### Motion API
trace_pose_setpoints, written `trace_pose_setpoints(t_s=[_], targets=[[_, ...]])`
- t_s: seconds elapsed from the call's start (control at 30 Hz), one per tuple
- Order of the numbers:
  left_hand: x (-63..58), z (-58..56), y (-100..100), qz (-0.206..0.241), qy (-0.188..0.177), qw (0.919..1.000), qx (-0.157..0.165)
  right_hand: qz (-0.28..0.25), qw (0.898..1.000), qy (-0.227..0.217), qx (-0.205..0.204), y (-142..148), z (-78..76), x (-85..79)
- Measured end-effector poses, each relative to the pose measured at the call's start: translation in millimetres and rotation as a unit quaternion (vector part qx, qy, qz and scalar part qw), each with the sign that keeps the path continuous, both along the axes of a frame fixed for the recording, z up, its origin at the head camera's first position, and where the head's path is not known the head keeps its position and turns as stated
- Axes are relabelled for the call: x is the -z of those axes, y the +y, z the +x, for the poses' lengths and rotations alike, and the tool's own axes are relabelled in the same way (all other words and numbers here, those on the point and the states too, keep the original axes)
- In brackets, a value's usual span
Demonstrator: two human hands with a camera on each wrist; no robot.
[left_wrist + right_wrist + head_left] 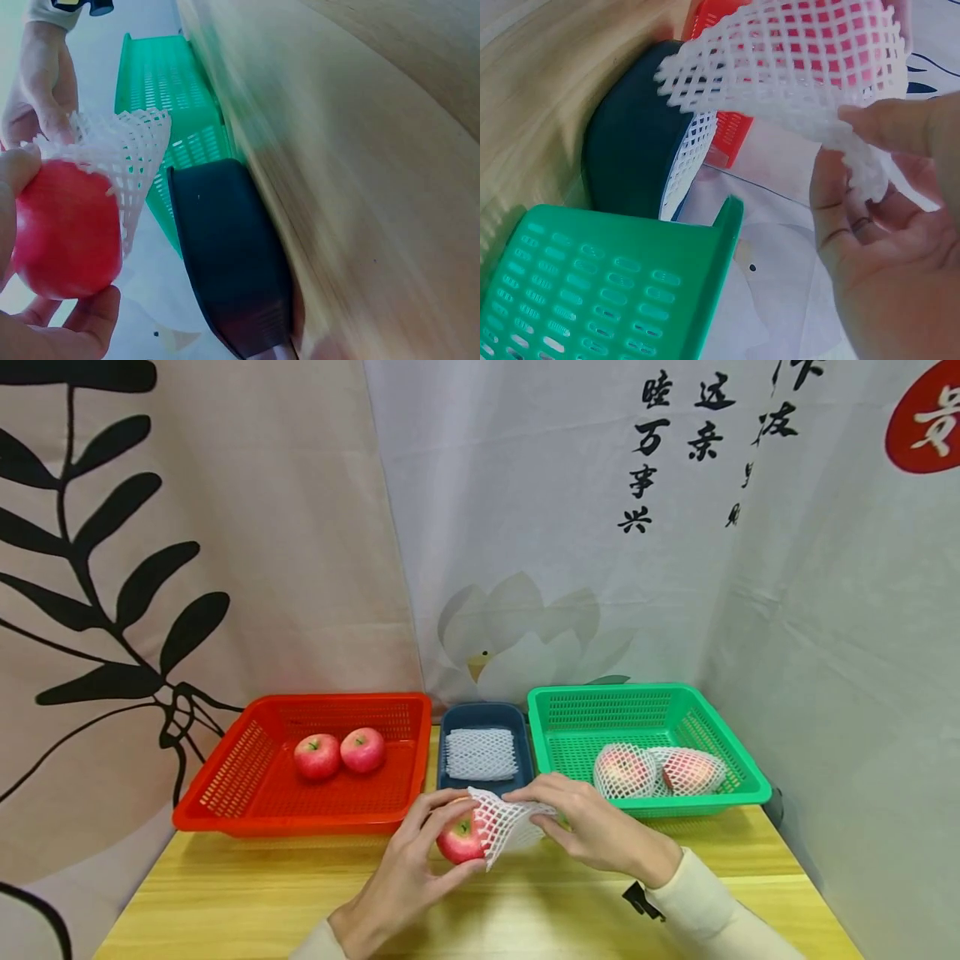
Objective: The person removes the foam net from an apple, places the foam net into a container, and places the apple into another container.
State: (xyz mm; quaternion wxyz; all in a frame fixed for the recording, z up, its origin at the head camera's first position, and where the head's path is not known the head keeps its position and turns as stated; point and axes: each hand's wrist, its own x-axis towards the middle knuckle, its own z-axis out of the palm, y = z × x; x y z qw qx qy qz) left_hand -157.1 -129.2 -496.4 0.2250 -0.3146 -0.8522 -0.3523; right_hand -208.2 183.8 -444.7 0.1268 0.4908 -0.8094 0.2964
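A red apple (460, 839) is gripped between the thumb and fingers of my left hand (408, 868), above the front of the table. Over the apple's right side lies a white foam net sleeve (512, 823), its far end spread out to the right. My right hand (592, 827) pinches that far end between thumb and fingers, as the foam net (802, 67) in the right wrist view shows. In the left wrist view, the bare side of the apple (67, 232) faces the camera, and the net covers only its edge.
At the left stands a red basket (300, 818) with two bare apples (317, 756). A dark blue tray (450, 718) in the middle holds stacked foam nets (482, 754). The green basket (652, 693) at the right contains two net-covered apples (625, 771). A printed curtain hangs behind.
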Motion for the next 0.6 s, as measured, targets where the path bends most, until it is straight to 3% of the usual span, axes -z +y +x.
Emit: trace_pose_setpoints(t_s=[0.6], targets=[[-5.1, -2.1, -9.6, 0.002, -0.023, 0.998, -0.059, 0.006, 0.996, -0.046, 0.079, -4.9, -14.0, -13.3]])
